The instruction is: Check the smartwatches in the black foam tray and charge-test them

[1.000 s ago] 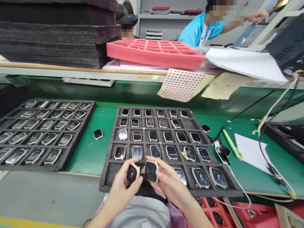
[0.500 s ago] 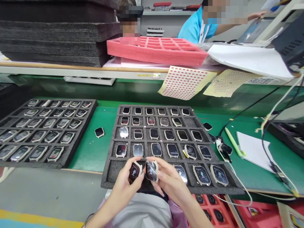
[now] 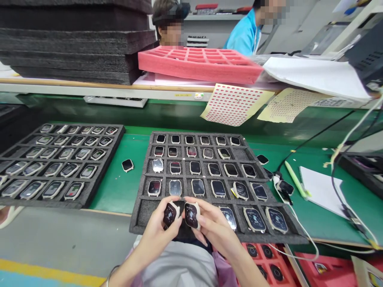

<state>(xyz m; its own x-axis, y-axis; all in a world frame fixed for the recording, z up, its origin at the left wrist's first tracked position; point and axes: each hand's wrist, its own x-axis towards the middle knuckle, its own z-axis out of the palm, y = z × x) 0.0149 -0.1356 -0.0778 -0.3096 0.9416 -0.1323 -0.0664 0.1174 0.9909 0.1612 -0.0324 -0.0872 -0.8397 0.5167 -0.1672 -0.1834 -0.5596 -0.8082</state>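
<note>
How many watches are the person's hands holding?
2: one watch in the left hand, another watch in the right hand. I see no others held, though something small could be hidden.

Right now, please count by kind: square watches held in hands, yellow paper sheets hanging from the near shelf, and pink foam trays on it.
Pale-framed square watches, in left hand and right hand: 2
Yellow paper sheets, hanging: 2
Pink foam tray: 1
Total: 5

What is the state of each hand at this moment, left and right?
Left hand: closed, holding a rounded-square watch with pale case and dark screen.
Right hand: closed, holding a second rounded-square watch, also pale-cased and dark-screened.
</note>
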